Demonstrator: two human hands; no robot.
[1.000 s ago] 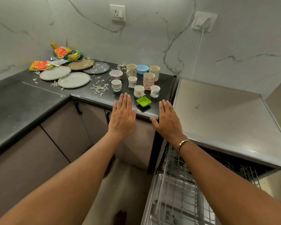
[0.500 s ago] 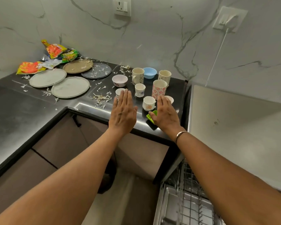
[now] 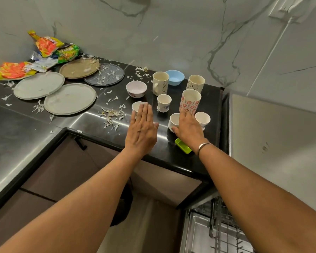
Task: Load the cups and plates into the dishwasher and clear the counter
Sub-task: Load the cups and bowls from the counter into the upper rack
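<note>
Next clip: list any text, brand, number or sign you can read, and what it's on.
Nothing is legible.
Upright orange-red snack packet: lettering too blurred.
Green snack packet: lettering too blurred.
Flat orange snack packet: print too blurred.
Tall red-flowered cup: pattern only, no words.

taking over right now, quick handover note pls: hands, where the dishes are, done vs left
Left hand: open, flat, empty, fingertips by a small white cup.
Right hand: open, empty, between two small cups, before the floral tumbler.
Mugs, two bowls and four plates all sit on the counter, with wrappers and scraps.
Dishwasher rack, lower right, is out; its visible part looks empty.
Done: nothing loaded that I can see. Left: all dishes, then the litter.
</note>
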